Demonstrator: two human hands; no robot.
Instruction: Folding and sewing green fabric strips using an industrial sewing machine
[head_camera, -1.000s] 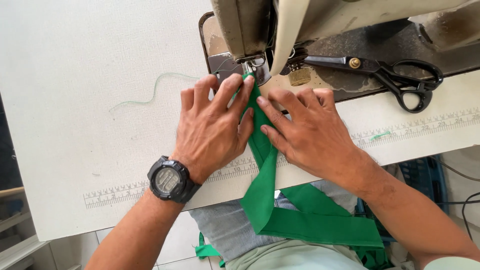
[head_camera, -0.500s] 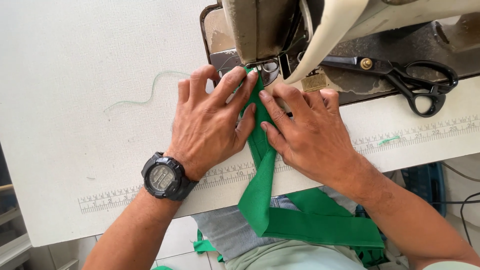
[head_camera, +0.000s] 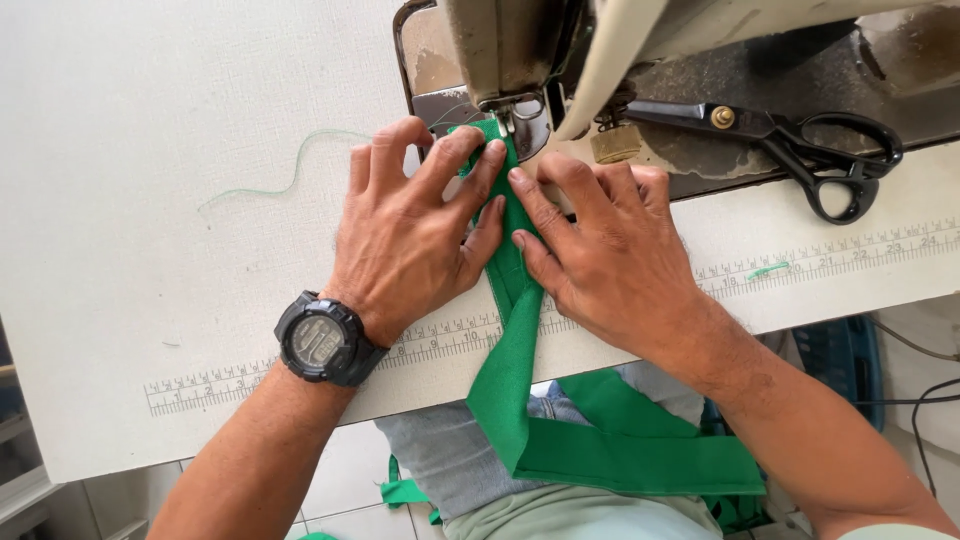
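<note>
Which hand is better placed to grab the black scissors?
Right. The right hand lies nearer the black scissors, which sit on that side of the table; the left hand presses the green strip farther away.

- Sewing machine head (head_camera: 520, 50) blocked the way fwd, right above the fingertips of both hands.
- Black scissors (head_camera: 790, 140) lay on the machine bed to the right, well apart from right hand (head_camera: 610, 260).
- Worktop (head_camera: 150, 180) left of left hand (head_camera: 410, 240) lay open, only a loose thread (head_camera: 290, 175) on it.
</note>
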